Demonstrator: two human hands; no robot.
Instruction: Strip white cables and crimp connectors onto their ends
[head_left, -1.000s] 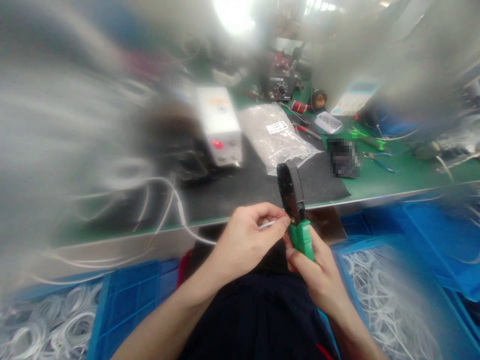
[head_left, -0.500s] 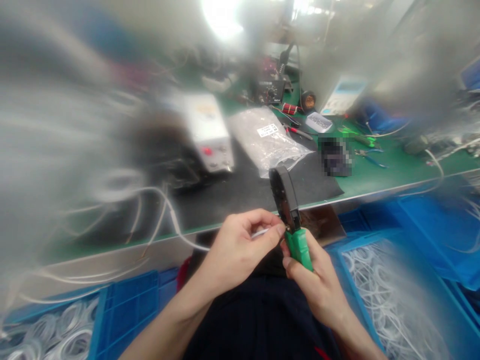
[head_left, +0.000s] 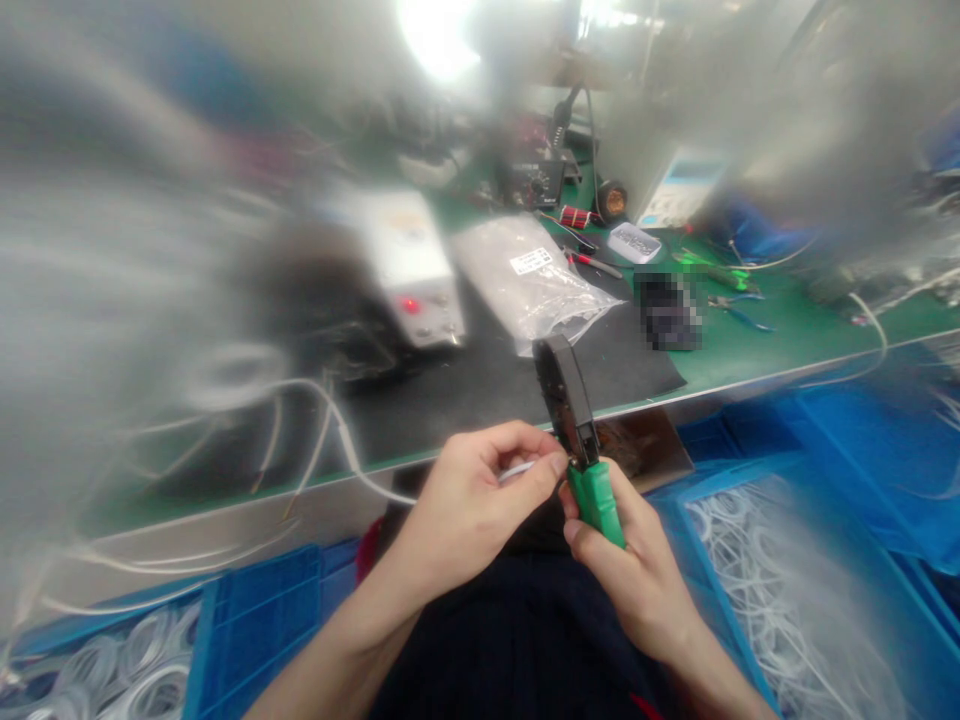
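Observation:
My left hand (head_left: 487,500) pinches a white cable (head_left: 516,469) close to its end, beside the crimping tool. From that hand the cable runs back left over the bench edge to a blurred coil. Wrapped round the green handles of a crimping pliers (head_left: 596,500) is my right hand (head_left: 626,560); the black head of the tool points up and away. The left fingertips touch or nearly touch the tool at its pivot. Whether the cable tip sits inside the jaws is hidden by the fingers.
On the green bench (head_left: 810,330) lie a clear plastic bag (head_left: 517,270), a white box with a red light (head_left: 416,265), a small tray (head_left: 634,243) and several pliers (head_left: 739,312). Blue crates (head_left: 259,625) with coiled white cables stand low on both sides. The bench edge crosses before my hands.
Almost nothing differs. The view has shifted very slightly, and the red light on the white box looks brighter. Both hands keep the same hold.

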